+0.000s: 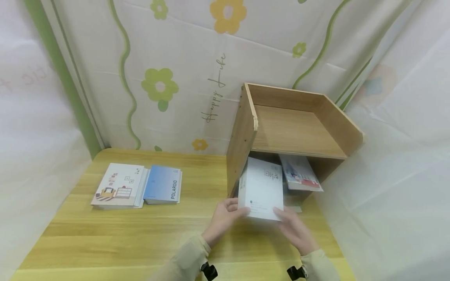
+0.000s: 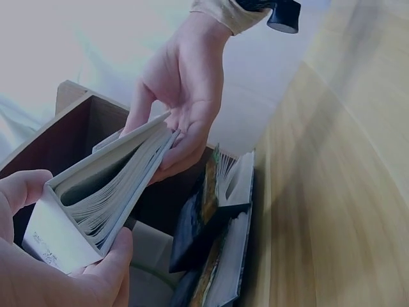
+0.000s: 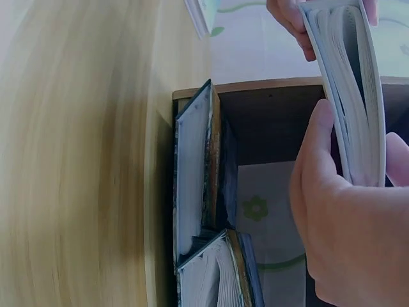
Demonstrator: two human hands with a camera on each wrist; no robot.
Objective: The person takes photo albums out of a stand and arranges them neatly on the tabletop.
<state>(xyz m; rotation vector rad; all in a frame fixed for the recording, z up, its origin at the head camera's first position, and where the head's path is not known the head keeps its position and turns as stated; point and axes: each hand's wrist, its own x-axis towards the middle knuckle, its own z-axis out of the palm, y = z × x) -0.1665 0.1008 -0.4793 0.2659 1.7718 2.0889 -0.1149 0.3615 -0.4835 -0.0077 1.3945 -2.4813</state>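
Note:
A thick white photo album (image 1: 263,189), with dark lettering on its cover, is held between both hands at the front of the wooden shelf's lower compartment (image 1: 267,155). My left hand (image 1: 226,218) grips its spine side, thumb on the cover and fingers beneath. On the opposite side my right hand (image 1: 293,228) pinches it, thumb on top. In the left wrist view the pages of the album (image 2: 121,182) fan slightly apart between its covers. Another album (image 1: 302,173), with a red and blue picture, shows inside the compartment to the right.
On the table's left lie a white album with a cartoon print (image 1: 119,185) and a blue POLAROID album (image 1: 162,184). Dark-covered albums (image 3: 195,173) sit low in the compartment. The shelf's side panel (image 1: 242,136) stands left of the held album; a raised-edge top tray (image 1: 291,127) lies above.

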